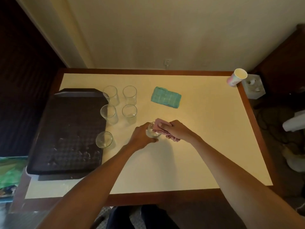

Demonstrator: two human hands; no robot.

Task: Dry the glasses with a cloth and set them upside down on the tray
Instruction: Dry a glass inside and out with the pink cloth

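Cream tabletop [198, 138]: left hand [142, 138] grips a seemingly empty glass [152, 132], right hand [179, 129] clutches pink cloth [158, 127].

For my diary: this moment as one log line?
left hand: holds glass | right hand: pink cloth on glass | five glasses: upright beside tray

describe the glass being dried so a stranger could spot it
Start at the dark tray on the left of the table; five glasses stand just right of it. Further right, near the table's middle, is a sixth glass. It alone is held: the left hand grips it and the right hand presses a pink cloth to it.
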